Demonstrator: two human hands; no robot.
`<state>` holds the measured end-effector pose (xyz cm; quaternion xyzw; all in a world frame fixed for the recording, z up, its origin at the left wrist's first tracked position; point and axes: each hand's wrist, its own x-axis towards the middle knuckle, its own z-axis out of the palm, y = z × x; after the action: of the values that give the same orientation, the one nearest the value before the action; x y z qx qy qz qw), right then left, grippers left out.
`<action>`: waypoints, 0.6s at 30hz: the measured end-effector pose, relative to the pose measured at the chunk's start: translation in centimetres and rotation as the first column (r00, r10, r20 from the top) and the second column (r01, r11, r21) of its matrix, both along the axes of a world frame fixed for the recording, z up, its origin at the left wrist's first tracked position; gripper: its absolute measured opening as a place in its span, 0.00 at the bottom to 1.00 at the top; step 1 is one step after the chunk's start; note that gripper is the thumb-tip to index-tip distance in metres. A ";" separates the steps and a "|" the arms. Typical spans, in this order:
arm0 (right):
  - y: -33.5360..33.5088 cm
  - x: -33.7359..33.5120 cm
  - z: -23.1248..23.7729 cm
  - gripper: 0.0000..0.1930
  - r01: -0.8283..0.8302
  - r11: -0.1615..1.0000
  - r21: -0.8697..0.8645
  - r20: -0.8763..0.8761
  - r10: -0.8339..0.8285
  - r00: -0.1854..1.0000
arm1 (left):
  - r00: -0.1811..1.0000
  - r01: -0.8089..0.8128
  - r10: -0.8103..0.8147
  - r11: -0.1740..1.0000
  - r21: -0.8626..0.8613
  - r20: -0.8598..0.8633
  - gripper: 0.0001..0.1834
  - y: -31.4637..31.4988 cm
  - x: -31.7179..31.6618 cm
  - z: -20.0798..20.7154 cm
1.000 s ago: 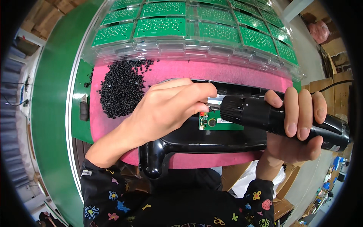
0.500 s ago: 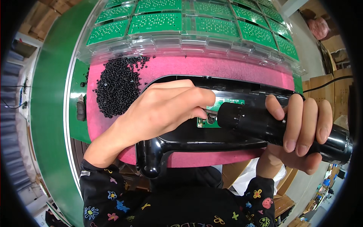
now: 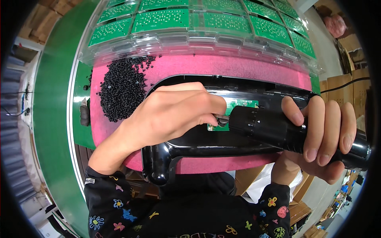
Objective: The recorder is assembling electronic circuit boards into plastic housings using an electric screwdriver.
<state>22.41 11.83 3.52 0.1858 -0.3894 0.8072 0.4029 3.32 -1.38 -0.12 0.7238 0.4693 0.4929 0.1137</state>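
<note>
My right hand (image 3: 325,133) is wrapped round a black electric screwdriver (image 3: 274,129), which lies nearly level and points left. Its short metal bit (image 3: 223,118) reaches the fingertips of my left hand (image 3: 170,113). Thumb and forefinger of that hand are pinched together at the bit's tip; whatever small piece is between them is hidden. Beneath both hands lies a long black plastic housing (image 3: 238,146) with a rounded handle-like end at the near left. A green circuit board (image 3: 246,104) sits inside it, partly covered by the screwdriver and my fingers.
A pink mat (image 3: 234,59) lies under the housing. On its left is a heap of tiny black screw-like parts (image 3: 121,91). Clear plastic trays (image 3: 198,39) holding several green circuit boards (image 3: 158,20) stand along the far side. Cardboard boxes (image 3: 343,99) are at the right.
The screwdriver and my right hand have shifted slightly to the right. The housing sits a little farther away. My left hand keeps its pinch at the bit.
</note>
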 end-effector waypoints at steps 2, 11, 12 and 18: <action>0.2 -0.3 -0.3 0.18 -0.027 1.000 -0.003 -0.020 0.027 0.999 | 0.999 -0.016 0.016 1.000 -0.015 0.038 0.16 -0.4 0.2 0.2; 2.7 3.0 1.1 0.19 0.218 0.948 0.231 0.232 -0.271 0.934 | 0.927 -0.254 0.101 0.878 -0.406 -0.362 0.13 -1.6 -0.8 1.1; 2.8 3.1 1.2 0.19 0.223 0.946 0.235 0.235 -0.278 0.932 | 0.921 -0.266 0.090 0.855 -0.445 -0.378 0.12 -1.7 -0.6 1.1; 3.8 3.5 1.3 0.19 0.250 0.901 0.354 0.300 -0.362 0.882 | 0.891 -0.297 0.078 0.846 -0.443 -0.448 0.09 -1.7 -0.4 1.0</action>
<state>25.95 15.60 4.83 0.0309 -0.6009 0.6824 0.4152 2.91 -3.04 0.87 0.7060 0.6639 0.1991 0.1454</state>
